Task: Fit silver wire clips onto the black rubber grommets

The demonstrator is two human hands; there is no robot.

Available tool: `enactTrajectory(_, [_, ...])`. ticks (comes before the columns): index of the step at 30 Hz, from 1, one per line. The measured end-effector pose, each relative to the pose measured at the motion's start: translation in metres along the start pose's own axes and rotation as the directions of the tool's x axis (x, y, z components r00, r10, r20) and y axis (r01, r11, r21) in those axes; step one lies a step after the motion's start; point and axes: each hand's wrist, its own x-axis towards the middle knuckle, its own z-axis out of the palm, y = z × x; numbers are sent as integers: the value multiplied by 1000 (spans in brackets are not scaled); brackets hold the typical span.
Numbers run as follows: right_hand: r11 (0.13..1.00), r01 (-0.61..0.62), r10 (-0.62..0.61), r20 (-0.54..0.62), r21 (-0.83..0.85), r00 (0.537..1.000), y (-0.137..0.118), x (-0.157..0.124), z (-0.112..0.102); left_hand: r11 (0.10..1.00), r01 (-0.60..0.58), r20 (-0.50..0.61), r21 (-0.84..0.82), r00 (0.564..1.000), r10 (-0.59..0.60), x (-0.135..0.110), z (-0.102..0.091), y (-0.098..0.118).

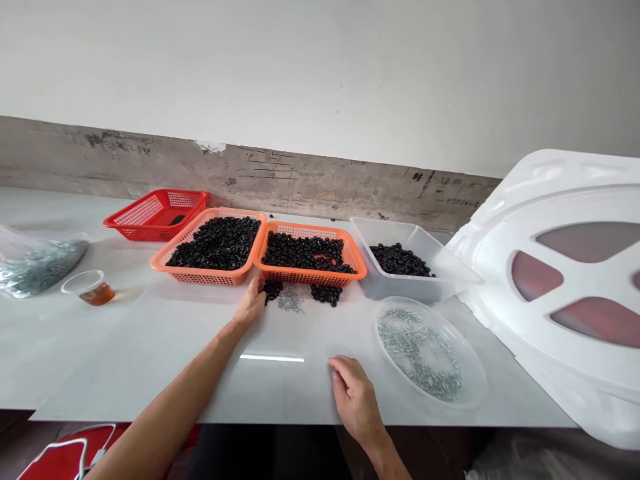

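My left hand [250,301] lies on its side against a small pile of black ring-like pieces [273,291], below the orange baskets. Its fingers are loosely cupped around the pile's left edge, partly hidden. Beside that pile are small silvery metal pieces [291,298] and a second pile of black pieces [327,294]. My right hand [356,395] rests near the table's front edge, left of a round clear tray [475,373] of shiny metal pieces [420,347]. Its fingers are curled with thumb and forefinger close together; anything inside them is hidden.
A light orange basket [159,257], an orange basket [361,259] and a clear bin [400,288] hold black pieces. Farther left stand a red basket [145,232], a cup of brown liquid [96,293] and a bag of metal pieces [40,267]. A white moulded panel [505,227] leans at right.
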Motion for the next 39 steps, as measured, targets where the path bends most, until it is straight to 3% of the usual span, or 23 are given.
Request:
enactTrajectory(5, [995,-75,70,67,70,995,-1,5,-4,998,5,-1,65,1000,-5,1,9,7])
enactTrajectory(10, [991,-112,96,205,68,974,1,21,-17,997,-2,-29,73,1000,4,-9,16,4])
enactTrajectory(13, [990,-129,137,250,-49,958,6,42,-25,998,-7,-51,58,999,10,-17,20,5])
enactTrajectory(16, [966,-130,178,208,-222,962,16,71,-27,1000,-12,-81,29,997,14,-22,22,9])
enactTrajectory(21, [871,-160,271,184,-465,945,34,114,-14,1000,-11,-131,-18,991,8,-25,18,12])
enactTrajectory(25, [802,-208,365,184,-560,913,44,127,1,999,6,-154,-38,988,-12,-26,15,12])
enactTrajectory(35, [769,-217,369,141,-601,919,55,131,23,989,72,-174,-127,980,-94,-25,11,27])
enactTrajectory(38, [830,-282,413,191,-481,890,44,132,14,995,71,-214,-72,973,-85,-39,11,36])
enactTrajectory(39, [866,-321,427,234,-382,873,37,132,10,998,18,-199,62,980,-6,-46,11,40])
